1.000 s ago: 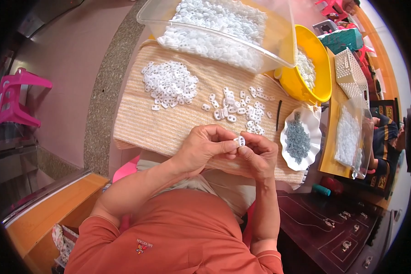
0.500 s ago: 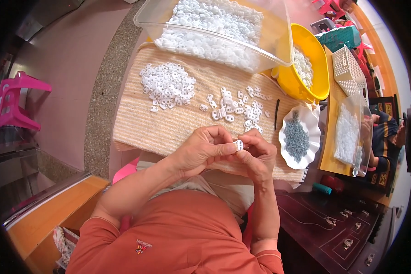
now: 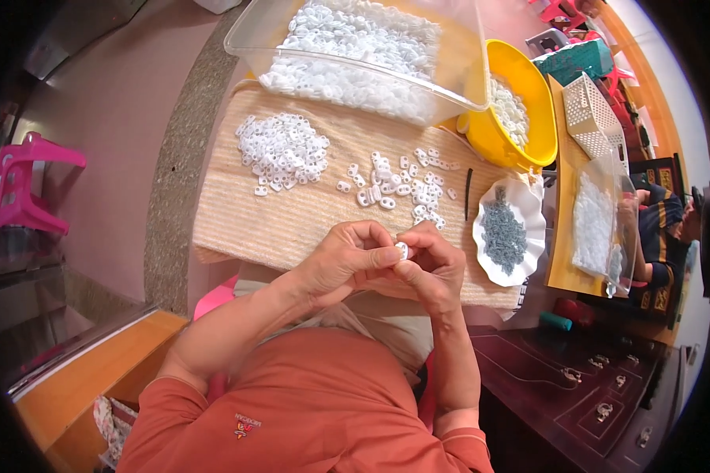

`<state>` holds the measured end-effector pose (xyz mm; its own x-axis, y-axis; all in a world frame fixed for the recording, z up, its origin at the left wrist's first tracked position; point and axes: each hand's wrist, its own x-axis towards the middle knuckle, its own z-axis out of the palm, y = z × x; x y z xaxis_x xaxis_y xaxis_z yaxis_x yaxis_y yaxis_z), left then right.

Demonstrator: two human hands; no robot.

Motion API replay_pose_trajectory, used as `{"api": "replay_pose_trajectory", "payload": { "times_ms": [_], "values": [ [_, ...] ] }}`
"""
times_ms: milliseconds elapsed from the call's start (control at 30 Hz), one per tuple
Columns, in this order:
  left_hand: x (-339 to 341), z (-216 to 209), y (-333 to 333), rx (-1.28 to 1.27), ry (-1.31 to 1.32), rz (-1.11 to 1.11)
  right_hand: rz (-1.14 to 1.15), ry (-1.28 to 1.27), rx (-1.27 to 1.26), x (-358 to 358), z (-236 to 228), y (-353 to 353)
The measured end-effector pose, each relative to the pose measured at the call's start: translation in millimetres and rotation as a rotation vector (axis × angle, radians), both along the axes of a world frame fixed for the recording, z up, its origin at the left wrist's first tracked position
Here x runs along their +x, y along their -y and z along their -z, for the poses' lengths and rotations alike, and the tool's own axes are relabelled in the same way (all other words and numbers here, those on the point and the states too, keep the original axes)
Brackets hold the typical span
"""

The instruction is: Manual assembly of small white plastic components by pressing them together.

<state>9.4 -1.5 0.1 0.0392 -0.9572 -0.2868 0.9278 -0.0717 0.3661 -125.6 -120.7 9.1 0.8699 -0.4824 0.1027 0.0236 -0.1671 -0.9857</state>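
My left hand (image 3: 347,256) and my right hand (image 3: 432,264) meet in front of my body, over the near edge of the cloth-covered table. Between their fingertips they pinch one small white oval plastic piece (image 3: 403,251) with holes in it. Just beyond my hands lies a loose scatter of similar white pieces (image 3: 386,185). Farther left is a dense pile of white two-holed pieces (image 3: 282,150). To the right of my right hand, a white scalloped dish (image 3: 531,256) holds many small grey-blue parts (image 3: 503,236). A thin black stick (image 3: 468,194) lies beside that dish.
A large clear bin (image 3: 237,49) full of white pieces stands at the far side. Right of it is a yellow basin (image 3: 546,118). On a wooden table at right stand a white perforated basket (image 3: 592,110) and another clear bin (image 3: 628,205), near another person (image 3: 663,236).
The white piece has turned between my fingertips, and its holes show less now. Both hands remain together; the whole view has shifted slightly.
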Motion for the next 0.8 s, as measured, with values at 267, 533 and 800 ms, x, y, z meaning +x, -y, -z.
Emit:
{"api": "replay_pose_trajectory", "payload": {
  "times_ms": [267,533,800],
  "values": [
    [0,2,-1,0.022,0.032,0.034,0.010,-0.105,0.233,-4,1,7],
    [-1,-1,-2,0.110,0.039,-0.026,0.328,-0.182,0.053,-5,-26,35],
    [-2,-3,0,0.119,0.138,-0.050,0.788,-0.214,-0.859,19,-88,126]
  ]
}}
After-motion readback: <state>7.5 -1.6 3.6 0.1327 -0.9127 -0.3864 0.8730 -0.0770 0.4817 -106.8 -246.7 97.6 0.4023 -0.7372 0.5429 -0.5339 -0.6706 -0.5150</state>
